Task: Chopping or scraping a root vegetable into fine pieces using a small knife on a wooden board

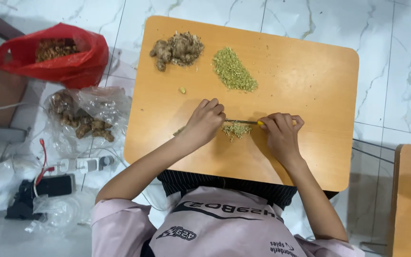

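Orange table (310, 85) on marble floor (396, 57), two chopped heaps, one ginger pile (177, 49); left hand (204, 123) curled on a root, right hand (281, 133) gripping knife (243, 122)

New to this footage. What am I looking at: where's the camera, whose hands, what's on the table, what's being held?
There is one view, from a camera worn on a person's head, looking straight down, so the shirt at the bottom edge is the wearer's own. No machine is involved, only two bare hands.

The right hand grips a knife by its yellow handle. The left hand rests fingers-down at the blade's other end. Under the blade lies a small chopped pile.

On the wooden table farther away are a larger heap of greenish chopped bits, some whole knobbly roots and one stray piece.

On the floor to the left are a red bag, a clear bag of roots and a power strip.
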